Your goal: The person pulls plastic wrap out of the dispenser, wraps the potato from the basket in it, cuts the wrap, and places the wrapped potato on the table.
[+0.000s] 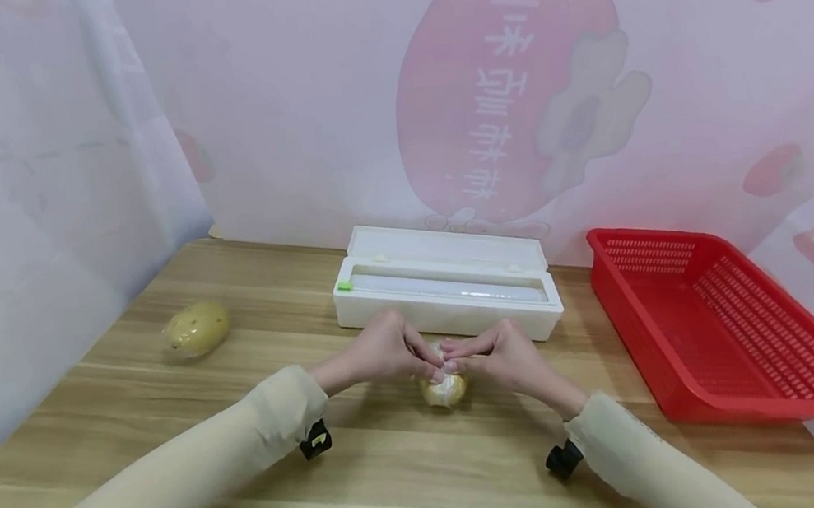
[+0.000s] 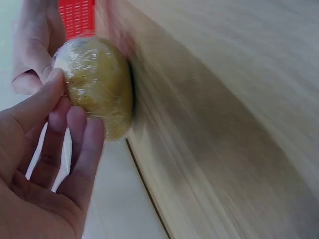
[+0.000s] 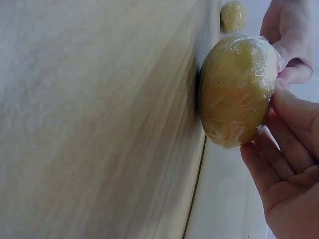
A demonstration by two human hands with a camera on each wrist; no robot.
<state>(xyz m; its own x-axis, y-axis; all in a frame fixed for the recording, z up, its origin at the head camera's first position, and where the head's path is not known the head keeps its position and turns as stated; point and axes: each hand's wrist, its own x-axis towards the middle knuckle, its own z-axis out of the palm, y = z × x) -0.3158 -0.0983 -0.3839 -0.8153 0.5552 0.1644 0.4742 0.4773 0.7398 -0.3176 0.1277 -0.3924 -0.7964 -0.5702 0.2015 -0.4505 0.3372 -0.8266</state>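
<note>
A potato in cling film (image 1: pixel 445 391) sits on the table between both hands, its film shiny and wrinkled. My left hand (image 1: pixel 396 349) pinches the film at the top of the potato between thumb and fingers. From the other side, my right hand (image 1: pixel 506 357) pinches the film close to the left fingertips. In the left wrist view, the wrapped potato (image 2: pixel 102 84) rests against the wood, with several left fingers beside it. The right wrist view shows the potato's smooth, film-covered side (image 3: pixel 234 94), with right fingertips touching its edge.
Behind the hands stands a white cling film box (image 1: pixel 451 320), lid raised, with a film roll inside and a green cutter at its left end. Another wrapped potato (image 1: pixel 199 329) lies at the left. A red plastic basket (image 1: pixel 674 358) stands at the right on the wooden table (image 1: pixel 373 498).
</note>
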